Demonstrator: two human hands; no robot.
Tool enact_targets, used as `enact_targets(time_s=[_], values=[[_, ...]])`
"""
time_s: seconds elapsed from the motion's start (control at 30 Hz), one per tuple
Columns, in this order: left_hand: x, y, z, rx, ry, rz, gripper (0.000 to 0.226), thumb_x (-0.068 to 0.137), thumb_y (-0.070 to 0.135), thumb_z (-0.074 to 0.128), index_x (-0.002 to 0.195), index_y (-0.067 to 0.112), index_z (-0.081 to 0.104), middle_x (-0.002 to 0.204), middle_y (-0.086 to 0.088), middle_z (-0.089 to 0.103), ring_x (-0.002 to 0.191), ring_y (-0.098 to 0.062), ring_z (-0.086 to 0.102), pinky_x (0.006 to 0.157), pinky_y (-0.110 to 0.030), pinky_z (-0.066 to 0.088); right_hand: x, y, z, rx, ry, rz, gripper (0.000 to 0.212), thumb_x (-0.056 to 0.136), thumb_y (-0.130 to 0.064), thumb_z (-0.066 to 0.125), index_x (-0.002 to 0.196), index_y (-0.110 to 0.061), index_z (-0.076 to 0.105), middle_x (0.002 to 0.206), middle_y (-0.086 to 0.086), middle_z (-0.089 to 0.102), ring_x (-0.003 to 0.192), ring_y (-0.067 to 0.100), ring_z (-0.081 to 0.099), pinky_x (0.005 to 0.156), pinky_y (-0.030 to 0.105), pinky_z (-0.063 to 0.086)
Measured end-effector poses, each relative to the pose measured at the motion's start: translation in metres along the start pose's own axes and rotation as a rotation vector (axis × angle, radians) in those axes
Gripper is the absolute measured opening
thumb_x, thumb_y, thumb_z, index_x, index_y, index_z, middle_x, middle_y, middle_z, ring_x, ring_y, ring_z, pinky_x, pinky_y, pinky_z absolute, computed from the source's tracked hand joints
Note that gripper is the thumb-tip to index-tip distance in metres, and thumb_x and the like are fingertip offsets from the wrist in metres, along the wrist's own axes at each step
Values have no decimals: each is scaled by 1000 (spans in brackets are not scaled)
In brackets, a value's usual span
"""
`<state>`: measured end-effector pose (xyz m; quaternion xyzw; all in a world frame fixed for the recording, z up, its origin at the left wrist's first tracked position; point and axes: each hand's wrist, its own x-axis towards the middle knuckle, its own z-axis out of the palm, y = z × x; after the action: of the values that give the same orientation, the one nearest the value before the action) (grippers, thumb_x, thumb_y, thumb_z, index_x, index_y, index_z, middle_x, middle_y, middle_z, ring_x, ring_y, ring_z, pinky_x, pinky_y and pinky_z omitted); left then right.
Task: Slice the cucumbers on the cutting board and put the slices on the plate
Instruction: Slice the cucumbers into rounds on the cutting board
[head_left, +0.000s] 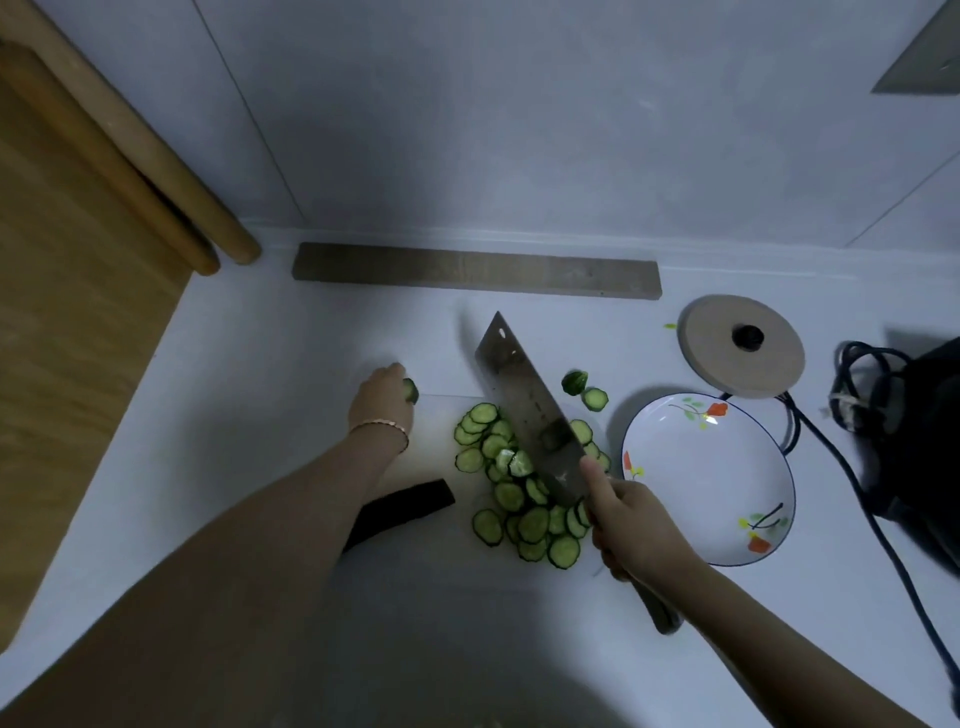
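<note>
Your right hand (631, 525) grips the cleaver (524, 410) over the cucumber slices (519, 488). Your left hand (382, 397) pinches a cucumber end (411, 390). The plate (709, 478) sits beside them.

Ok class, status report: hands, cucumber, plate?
Left hand pinches cucumber end. Right hand grips cleaver, blade over slices on cutting board. Plate holds no slices yet. Nothing between slices and plate.

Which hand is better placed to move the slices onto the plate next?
Right, probably. The right hand grips the cleaver over the slices, with the plate beside them on that side. The left hand holds a cucumber end, farther from the plate.
</note>
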<state>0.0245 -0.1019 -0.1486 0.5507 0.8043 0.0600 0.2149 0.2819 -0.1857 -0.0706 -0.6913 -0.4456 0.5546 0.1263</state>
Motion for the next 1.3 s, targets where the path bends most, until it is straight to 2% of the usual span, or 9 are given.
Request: enact_targets(time_s=[0.17, 0.23, 0.33, 0.47, 0.6, 0.73, 0.87, 1.13, 1.3], values=[[8, 0, 0, -67, 15, 38, 30, 84, -6, 45, 112, 1, 53, 115, -20, 53, 103, -34, 53, 81, -33, 41, 3, 5, 12, -29, 4, 34, 53, 90, -59, 38, 66, -12, 35, 53, 4, 32, 39, 16, 30, 39, 18, 28], [0, -1, -4, -129, 24, 43, 34, 86, -2, 48, 119, 5, 54, 123, -17, 50, 107, -32, 52, 87, -32, 42, 3, 6, 14, -50, 2, 20, 53, 91, -58, 38, 65, -12, 35, 53, 5, 33, 37, 16, 31, 38, 18, 29], [-27, -6, -11, -129, -57, 100, 36, 90, 18, 54, 126, 11, 53, 125, -9, 49, 109, -27, 53, 91, -32, 44, -1, 8, 12, -71, 10, -8, 51, 92, -55, 39, 67, -11, 37, 51, 3, 34, 33, 12, 31, 37, 17, 28], [-75, -32, -10, 121, -294, 142, 57, 82, 51, 61, 128, 19, 47, 124, 0, 48, 115, -20, 47, 94, -31, 41, -12, 12, 15, 21, -54, 55, 50, 93, -52, 40, 67, -9, 39, 50, 3, 32, 34, 13, 28, 38, 18, 25], [-105, -60, 5, 312, -270, 209, 45, 89, 32, 56, 130, 23, 42, 127, 0, 45, 115, -20, 44, 88, -29, 41, -19, 20, 39, 116, -130, 117, 50, 95, -50, 39, 63, -13, 37, 45, 0, 33, 34, 13, 28, 40, 17, 24], [-117, -65, 4, 169, -136, 152, 43, 85, 20, 61, 126, 11, 51, 118, -12, 50, 107, -28, 46, 78, -32, 42, -16, 34, 67, 139, -186, 103, 50, 95, -52, 36, 60, -15, 37, 45, -3, 32, 35, 11, 28, 40, 18, 24], [-117, -64, -3, 105, -42, 126, 35, 81, 21, 64, 114, 11, 59, 106, -12, 54, 95, -29, 51, 66, -32, 41, -9, 44, 75, 81, -208, 94, 50, 94, -52, 37, 61, -15, 41, 46, -3, 35, 35, 11, 30, 40, 19, 27], [-119, -34, 11, 294, -207, 206, 40, 91, 23, 54, 130, 18, 44, 121, -7, 45, 110, -23, 43, 76, -29, 41, -2, 34, 48, 147, -115, 154, 49, 95, -52, 37, 64, -14, 33, 48, 1, 30, 36, 14, 26, 41, 17, 22], [-123, -15, 28, 380, -167, 243, 43, 92, 14, 49, 134, 17, 39, 127, -8, 43, 115, -26, 42, 84, -32, 40, -7, 24, 35, 69, -104, 101, 51, 94, -52, 40, 70, -7, 46, 43, -2, 35, 34, 13, 31, 40, 18, 27]])
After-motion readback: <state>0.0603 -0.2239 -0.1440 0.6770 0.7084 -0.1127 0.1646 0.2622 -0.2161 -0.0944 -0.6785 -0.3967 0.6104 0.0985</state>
